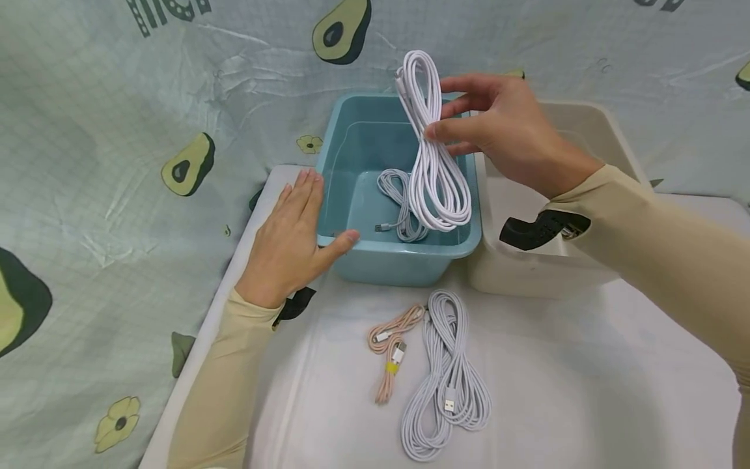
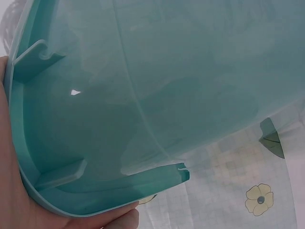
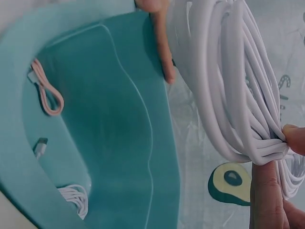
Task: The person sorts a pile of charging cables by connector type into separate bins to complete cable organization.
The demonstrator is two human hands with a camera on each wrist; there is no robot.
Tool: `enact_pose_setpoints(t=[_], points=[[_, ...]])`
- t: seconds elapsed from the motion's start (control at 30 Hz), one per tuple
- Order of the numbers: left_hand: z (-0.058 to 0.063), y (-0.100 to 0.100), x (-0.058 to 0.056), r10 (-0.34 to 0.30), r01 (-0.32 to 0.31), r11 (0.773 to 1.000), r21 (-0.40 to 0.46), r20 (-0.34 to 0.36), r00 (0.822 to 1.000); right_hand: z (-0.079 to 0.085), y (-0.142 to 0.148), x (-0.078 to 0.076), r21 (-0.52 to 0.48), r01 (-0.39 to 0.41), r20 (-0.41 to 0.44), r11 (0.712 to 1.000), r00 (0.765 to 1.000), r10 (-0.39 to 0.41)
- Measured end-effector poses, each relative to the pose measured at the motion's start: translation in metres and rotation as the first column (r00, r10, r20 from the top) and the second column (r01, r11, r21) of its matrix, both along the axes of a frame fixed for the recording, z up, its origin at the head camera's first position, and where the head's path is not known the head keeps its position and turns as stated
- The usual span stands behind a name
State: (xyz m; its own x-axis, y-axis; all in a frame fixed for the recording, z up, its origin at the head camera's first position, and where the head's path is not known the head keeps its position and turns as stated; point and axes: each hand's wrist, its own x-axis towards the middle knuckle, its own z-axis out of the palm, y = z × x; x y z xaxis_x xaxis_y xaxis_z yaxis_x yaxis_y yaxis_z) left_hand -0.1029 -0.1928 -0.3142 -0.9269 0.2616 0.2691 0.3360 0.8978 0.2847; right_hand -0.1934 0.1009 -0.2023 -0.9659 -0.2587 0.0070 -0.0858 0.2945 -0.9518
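My right hand (image 1: 498, 127) pinches a bundled white cable (image 1: 436, 189) at its narrow middle, between thumb and fingers. The bundle hangs tilted over the blue bin (image 1: 398, 264). Along that bin's left rim lies my left hand (image 1: 287, 234), fingers straight and thumb over the front rim corner. Inside the bin is a smaller white USB cable (image 1: 398, 192), partly hidden by the held bundle. The right wrist view also shows a pink cable (image 3: 47, 90) and a USB plug (image 3: 40, 147) on the bin's floor.
A beige bin (image 1: 545, 277) stands against the blue one on the right, beneath my right forearm. In front, on the white-covered table (image 1: 545, 384), lie a pink USB cable with a yellow tie (image 1: 389, 365) and a large white USB cable (image 1: 445, 384). An avocado-print sheet (image 1: 246, 85) hangs behind.
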Motion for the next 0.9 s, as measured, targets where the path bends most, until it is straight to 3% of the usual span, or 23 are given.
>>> enact_pose_setpoints(t=[0.13,0.3,0.47,0.9], points=[[0.001,0.000,0.001,0.002,-0.002,1.000,-0.001,0.003,1.000,-0.006,-0.004,-0.010,-0.020,0.002,0.020,1.000,1.000,-0.002],[-0.003,0.006,0.003,-0.002,0.002,1.000,0.003,0.015,1.000,-0.017,-0.005,-0.019,0.027,0.004,0.050,1.000,0.999,-0.005],[-0.006,0.008,0.004,0.001,-0.001,1.000,0.014,-0.015,1.000,-0.027,-0.008,-0.030,0.027,-0.004,0.086,1.000,0.996,0.002],[-0.002,0.002,0.002,0.014,-0.013,1.000,0.013,-0.040,0.999,-0.040,-0.030,-0.055,0.095,-0.016,0.181,0.995,0.984,-0.002]])
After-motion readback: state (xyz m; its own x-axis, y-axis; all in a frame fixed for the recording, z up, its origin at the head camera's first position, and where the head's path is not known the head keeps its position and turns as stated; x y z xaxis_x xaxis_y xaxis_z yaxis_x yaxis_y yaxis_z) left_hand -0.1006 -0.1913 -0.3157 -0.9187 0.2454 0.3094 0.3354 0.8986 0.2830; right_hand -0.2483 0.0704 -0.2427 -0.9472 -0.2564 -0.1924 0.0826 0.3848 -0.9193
